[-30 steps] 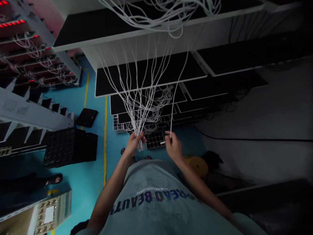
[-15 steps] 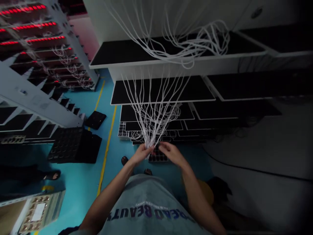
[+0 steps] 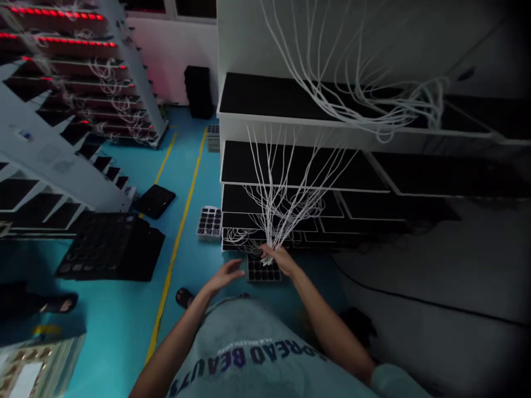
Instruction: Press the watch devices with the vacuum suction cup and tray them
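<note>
The bundle of white cables (image 3: 270, 235) fans down in front of the black shelves (image 3: 309, 165) and narrows into the right hand (image 3: 282, 261), near the middle of the scene. The fingers of the right hand are closed around the gathered strands, with the cable ends poking out just below the grip. The left hand (image 3: 226, 275) is apart from the bundle, just to its left, fingers loosely extended and thumb separated from them, holding nothing.

Directly beneath the cable ends, a compartment tray (image 3: 265, 275) lies on the blue floor (image 3: 112, 315), partly covered by the right hand and the bundle; its cells look dark, and their contents cannot be made out. A paler compartment tray (image 3: 209, 224) sits left of the lower shelves, with dark shapes in its cells. Farther left are a stack of black trays (image 3: 141, 249) and, beyond it, a flat black tray (image 3: 155, 200). At the near left, a light tray stack (image 3: 68, 362) has brownish pockets and a white sheet (image 3: 25, 380) on top.

Looped cables (image 3: 240, 237) crowd the lower shelves behind the bundle, and more white cables (image 3: 385, 119) drape over the top shelf. A sandaled foot (image 3: 62, 303) of another person is at the left.
</note>
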`<action>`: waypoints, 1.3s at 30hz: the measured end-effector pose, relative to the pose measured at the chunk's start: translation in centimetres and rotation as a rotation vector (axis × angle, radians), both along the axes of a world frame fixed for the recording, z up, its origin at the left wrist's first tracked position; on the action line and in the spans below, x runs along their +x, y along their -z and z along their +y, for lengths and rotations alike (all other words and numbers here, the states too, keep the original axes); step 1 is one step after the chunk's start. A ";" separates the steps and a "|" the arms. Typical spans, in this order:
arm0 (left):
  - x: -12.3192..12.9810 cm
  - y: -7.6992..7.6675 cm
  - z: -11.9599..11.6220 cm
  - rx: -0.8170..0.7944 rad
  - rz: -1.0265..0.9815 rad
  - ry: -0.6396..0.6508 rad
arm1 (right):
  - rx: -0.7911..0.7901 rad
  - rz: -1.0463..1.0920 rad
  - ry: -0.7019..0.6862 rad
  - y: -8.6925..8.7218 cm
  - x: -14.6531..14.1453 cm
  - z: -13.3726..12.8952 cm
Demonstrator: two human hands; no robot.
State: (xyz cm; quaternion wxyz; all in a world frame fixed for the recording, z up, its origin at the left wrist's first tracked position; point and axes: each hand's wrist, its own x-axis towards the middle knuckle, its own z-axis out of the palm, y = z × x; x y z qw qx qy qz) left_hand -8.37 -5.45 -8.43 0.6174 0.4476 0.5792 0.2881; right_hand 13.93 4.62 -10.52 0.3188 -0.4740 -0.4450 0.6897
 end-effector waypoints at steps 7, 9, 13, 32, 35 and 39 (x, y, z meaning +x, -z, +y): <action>-7.9 -4.3 4.0 0.272 0.231 0.103 | 0.023 -0.146 0.213 -2.4 -4.4 -1.0; -5.2 -8.8 7.2 0.488 0.225 0.273 | 0.032 -0.162 0.243 -3.9 -5.4 -2.5; 4.6 -16.7 13.2 1.292 0.440 0.975 | 0.079 -0.193 0.279 -7.2 -6.0 -5.4; 12.0 -17.9 18.1 1.459 0.949 0.246 | 0.736 -0.509 -0.653 -27.9 20.1 16.2; 11.5 -16.9 18.3 1.353 1.116 0.207 | 0.737 -0.388 -0.696 -26.4 18.3 20.8; 11.5 -19.0 19.4 1.209 1.348 0.350 | 0.810 -0.404 -0.665 -24.7 17.8 24.2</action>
